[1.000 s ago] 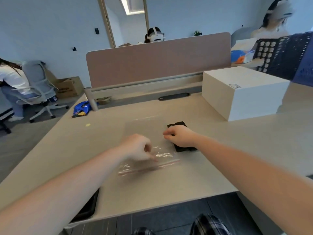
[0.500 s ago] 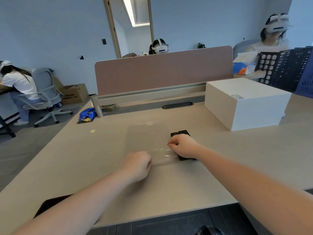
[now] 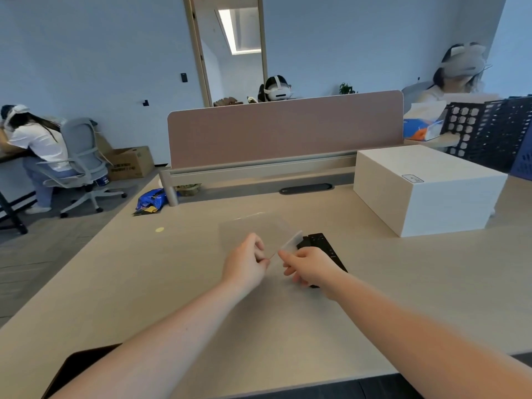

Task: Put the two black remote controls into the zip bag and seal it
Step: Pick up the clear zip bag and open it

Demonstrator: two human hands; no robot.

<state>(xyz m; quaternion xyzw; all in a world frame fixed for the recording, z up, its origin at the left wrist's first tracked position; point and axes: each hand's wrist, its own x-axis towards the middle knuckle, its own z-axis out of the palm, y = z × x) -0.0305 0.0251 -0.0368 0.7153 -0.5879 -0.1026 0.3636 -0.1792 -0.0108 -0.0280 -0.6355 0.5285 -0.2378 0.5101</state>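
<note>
- The desk is a broad beige top. It ends at a near edge below the forearms and at a left edge that runs diagonally back to the pink divider panel. Wide bare surface lies to the left of the hands and in front of them.
- A white box stands on the right rear of the desk, well apart from the hands, and bounds the open room on that side.
- The zip bag is clear and hard to make out. It lies mostly flat, stretching away from the hands toward the divider. Its near, mouth edge is raised off the desk, and its right corner is lifted and tilted up beside the remotes.
- The black remote controls lie on the desk just right of the bag, side by side as far as can be told. Their long axis runs from far-left to near-right, and the near ends are hidden under the right hand.
- The left hand is closed in a pinch on the bag's near edge, with the fingers curled under.
- The right hand pinches the same edge just to the right, thumb and forefinger together. It sits over the remotes' near ends, and whether it touches them cannot be told.
- A dark flat object sits at the near left edge, partly hidden by the left forearm.
</note>
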